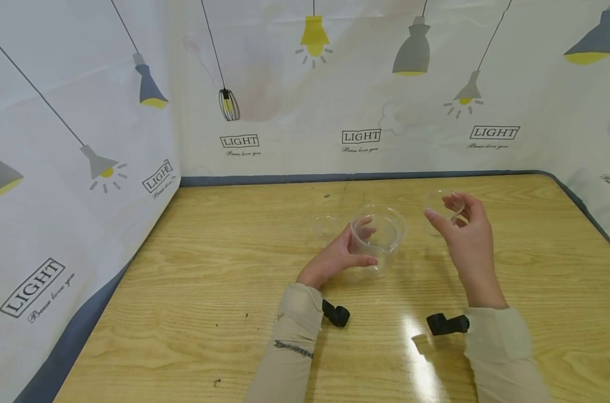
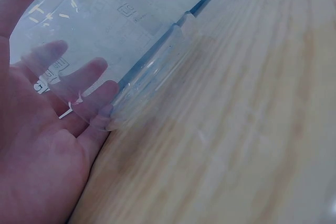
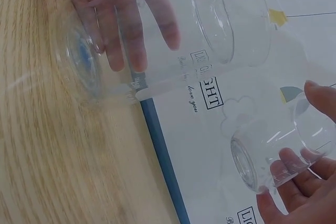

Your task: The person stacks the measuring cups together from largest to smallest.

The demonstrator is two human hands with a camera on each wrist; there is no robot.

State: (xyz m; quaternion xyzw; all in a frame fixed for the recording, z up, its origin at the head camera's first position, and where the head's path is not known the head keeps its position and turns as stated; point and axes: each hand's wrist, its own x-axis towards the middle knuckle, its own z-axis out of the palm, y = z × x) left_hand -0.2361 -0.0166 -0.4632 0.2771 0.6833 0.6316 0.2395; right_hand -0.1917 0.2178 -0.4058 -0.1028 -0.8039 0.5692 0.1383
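Note:
My left hand (image 1: pixel 335 254) holds a large clear cup (image 1: pixel 385 254) upright by its side, thumb in front and fingers spread behind. Through its transparent wall, those fingers show in the right wrist view, along with a second rim (image 3: pixel 212 17) inside the large cup, below its mouth. To the right, my right hand (image 1: pixel 468 238) holds a smaller clear cup (image 3: pixel 273 150) between thumb and fingers, raised over the table and apart from the large one. In the left wrist view the palm and fingertips lie against the large cup's clear wall (image 2: pixel 84 77).
Another clear round object (image 1: pixel 325 225) stands on the wooden table (image 1: pixel 184 291), just left of the large cup. A white lamp-print curtain (image 1: pixel 295 101) borders the table at the back and both sides. A small black camera mount (image 1: pixel 337 314) juts from the left wrist.

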